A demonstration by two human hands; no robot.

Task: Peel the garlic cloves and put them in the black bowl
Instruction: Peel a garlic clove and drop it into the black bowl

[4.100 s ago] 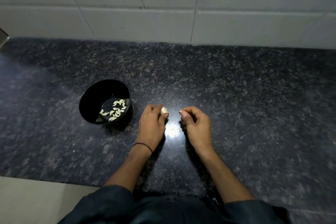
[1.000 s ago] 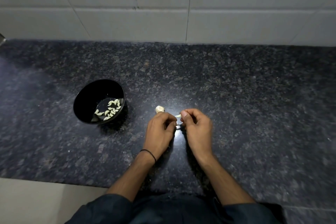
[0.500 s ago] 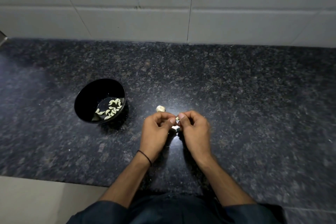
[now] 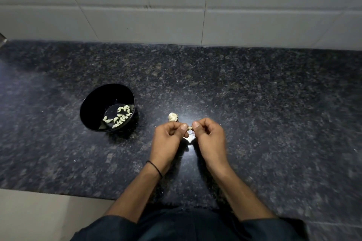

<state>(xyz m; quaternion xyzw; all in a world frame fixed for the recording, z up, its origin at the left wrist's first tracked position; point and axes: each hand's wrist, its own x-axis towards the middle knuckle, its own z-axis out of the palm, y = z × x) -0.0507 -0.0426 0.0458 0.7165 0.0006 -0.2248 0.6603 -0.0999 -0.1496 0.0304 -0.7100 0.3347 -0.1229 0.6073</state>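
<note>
- We see the left hand [image 4: 166, 140] and right hand [image 4: 210, 138], fingers curled, pinching a small pale garlic clove [image 4: 190, 128] between them.
- The glossy round black bowl [image 4: 94, 103], to their left, holds curved peeled cloves [image 4: 119, 118].

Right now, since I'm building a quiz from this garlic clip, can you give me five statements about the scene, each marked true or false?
1. The left hand and the right hand both pinch one garlic clove between them. True.
2. The black bowl is empty. False: peeled cloves lie in it.
3. The black bowl stands to the right of the hands. False: it stands to their left.
4. A garlic piece lies on the counter just beyond the hands. True.
5. A black band circles the right wrist. False: it is on the left wrist.
</note>
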